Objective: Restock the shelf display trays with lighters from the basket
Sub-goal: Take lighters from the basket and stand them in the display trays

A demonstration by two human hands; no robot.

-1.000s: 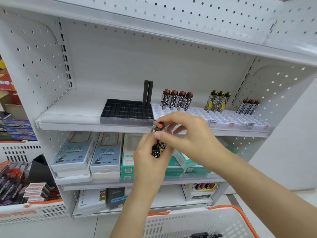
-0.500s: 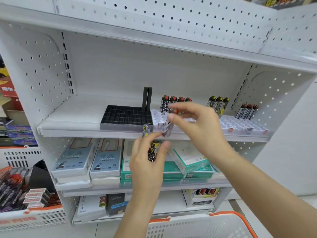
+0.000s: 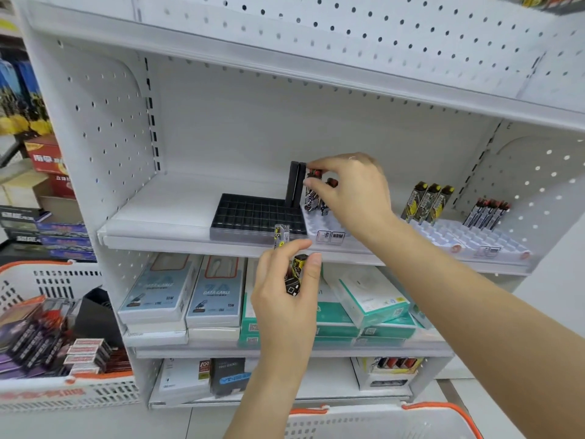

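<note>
White perforated-metal store shelving (image 3: 196, 128) filling the view, with three display trays side by side on the middle shelf: one black gridded plastic tray (image 3: 253, 217) holding two tall black lighters (image 3: 296, 183) at its back right corner, then two white gridded plastic trays (image 3: 329, 234) (image 3: 459, 239). Three yellow-and-black patterned lighters (image 3: 427, 202) and about four dark red-topped lighters (image 3: 486, 212) standing at the back of the white trays. Right hand (image 3: 354, 191) now up at the first white tray, up from in front of the shelf edge half a second ago, fingers pinching a black-and-white patterned lighter with a red cap (image 3: 311, 193) upright over the rear cells. Left hand (image 3: 285, 293) below the shelf edge, curled round two lighters (image 3: 292, 269): one yellow-capped and dark, one clear-bodied. White plastic basket with orange rim (image 3: 380, 419) at bottom edge.
</note>
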